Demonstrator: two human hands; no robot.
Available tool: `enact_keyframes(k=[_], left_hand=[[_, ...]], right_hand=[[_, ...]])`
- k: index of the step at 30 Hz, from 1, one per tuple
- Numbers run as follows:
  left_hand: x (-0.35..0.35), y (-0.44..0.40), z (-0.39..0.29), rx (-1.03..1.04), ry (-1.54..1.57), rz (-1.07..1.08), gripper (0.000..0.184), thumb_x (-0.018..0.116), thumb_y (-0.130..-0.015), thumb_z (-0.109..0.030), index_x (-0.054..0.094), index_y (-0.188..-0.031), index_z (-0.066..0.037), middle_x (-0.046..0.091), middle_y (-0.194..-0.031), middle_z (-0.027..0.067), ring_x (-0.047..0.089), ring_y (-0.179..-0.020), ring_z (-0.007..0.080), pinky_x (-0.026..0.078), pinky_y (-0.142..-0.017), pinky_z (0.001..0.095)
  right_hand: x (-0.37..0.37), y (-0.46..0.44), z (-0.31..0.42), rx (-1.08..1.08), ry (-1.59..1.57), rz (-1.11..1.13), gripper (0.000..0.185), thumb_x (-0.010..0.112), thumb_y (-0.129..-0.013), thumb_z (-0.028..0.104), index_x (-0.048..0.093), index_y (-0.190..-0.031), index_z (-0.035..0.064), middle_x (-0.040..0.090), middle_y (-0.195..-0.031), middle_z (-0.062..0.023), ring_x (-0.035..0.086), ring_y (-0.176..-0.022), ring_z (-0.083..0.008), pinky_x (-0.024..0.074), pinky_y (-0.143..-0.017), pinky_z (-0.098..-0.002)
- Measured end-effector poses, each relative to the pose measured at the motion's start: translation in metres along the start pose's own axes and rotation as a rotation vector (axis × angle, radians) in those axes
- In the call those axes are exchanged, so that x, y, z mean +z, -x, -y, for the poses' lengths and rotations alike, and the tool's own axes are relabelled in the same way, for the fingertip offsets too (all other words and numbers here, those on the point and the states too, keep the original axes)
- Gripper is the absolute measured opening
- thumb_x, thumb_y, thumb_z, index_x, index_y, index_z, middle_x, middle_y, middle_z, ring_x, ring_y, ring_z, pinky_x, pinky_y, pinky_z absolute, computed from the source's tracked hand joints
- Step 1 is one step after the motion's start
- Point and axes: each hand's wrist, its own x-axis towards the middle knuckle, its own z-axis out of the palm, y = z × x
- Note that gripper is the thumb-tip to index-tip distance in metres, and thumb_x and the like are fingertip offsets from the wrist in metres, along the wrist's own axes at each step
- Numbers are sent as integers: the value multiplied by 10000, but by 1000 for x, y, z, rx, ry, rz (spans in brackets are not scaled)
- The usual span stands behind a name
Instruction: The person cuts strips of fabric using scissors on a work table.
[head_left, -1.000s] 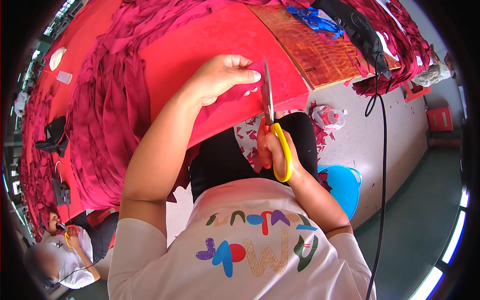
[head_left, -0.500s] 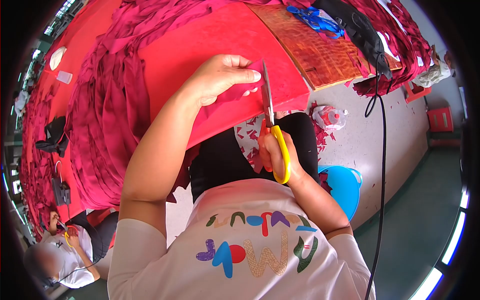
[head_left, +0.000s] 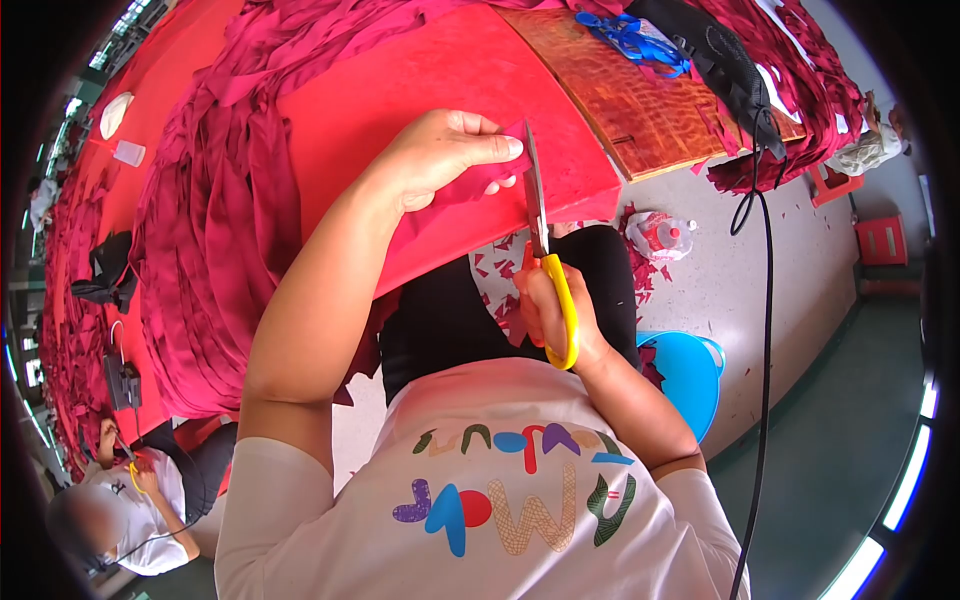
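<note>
My left hand (head_left: 455, 158) pinches the end of a dark red fabric strip (head_left: 470, 188) between thumb and fingers, above the red-covered table (head_left: 430, 75). In my right hand (head_left: 560, 310) is a pair of scissors (head_left: 542, 215) with one yellow and one orange handle. The blades point up and away from me and look closed or nearly so. Their tips stand right beside the strip's end at my left fingertips; whether they touch it I cannot tell.
Long dark red strips (head_left: 205, 220) lie heaped along the table's left. A wooden board (head_left: 640, 110) carries blue ribbon (head_left: 635, 42). A black cable (head_left: 766, 350) hangs at right. Below are a blue tub (head_left: 690, 385) and a bottle (head_left: 665, 236). Another person (head_left: 150, 500) holds scissors at lower left.
Almost nothing differs. Both my hands, the strip and the scissors keep nearly the same place.
</note>
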Motion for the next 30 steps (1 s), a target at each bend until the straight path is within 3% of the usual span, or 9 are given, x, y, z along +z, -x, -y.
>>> enact_keyframes(k=[15, 18, 20, 23, 30], left_hand=[[4, 2, -3, 6, 7, -65, 220, 645, -889, -215, 636, -969, -11, 625, -918, 57, 626, -792, 160, 499, -585, 233], [3, 2, -2, -10, -12, -67, 231, 645, -891, -228, 630, -976, -14, 612, -935, 57, 623, -792, 161, 501, -587, 235], [2, 1, -1, 0, 8, -36, 237, 646, -889, -233, 626, -969, -11, 607, -926, 54, 622, -799, 160, 502, -588, 235], [4, 6, -7, -60, 24, 16, 227, 648, -888, -227, 623, -953, -11, 598, -903, 52, 624, -779, 159, 502, -588, 238], [1, 3, -2, -9, -66, 57, 228, 654, -883, -229, 616, -943, -12, 592, -874, 54, 631, -739, 159, 501, -586, 247]], right_hand=[[5, 2, 1, -30, 68, -68, 303, 582, -866, 266, 525, -665, 46, 419, -462, 33, 400, -390, -49, 308, -379, -235], [1, 2, 0, -2, 118, -46, 268, 586, -853, 237, 530, -699, 25, 448, -496, 7, 440, -441, -72, 347, -419, -251], [-2, -1, -9, -180, 125, -5, 214, 583, -824, 191, 528, -736, 3, 486, -563, -29, 485, -518, -106, 388, -483, -272], [-3, -2, -10, -183, 166, 34, 192, 579, -790, 172, 518, -763, -8, 495, -613, -51, 496, -566, -131, 408, -534, -287], [2, 0, 2, -63, 138, 49, 201, 592, -769, 194, 505, -778, 13, 464, -598, -21, 459, -519, -117, 386, -490, -273]])
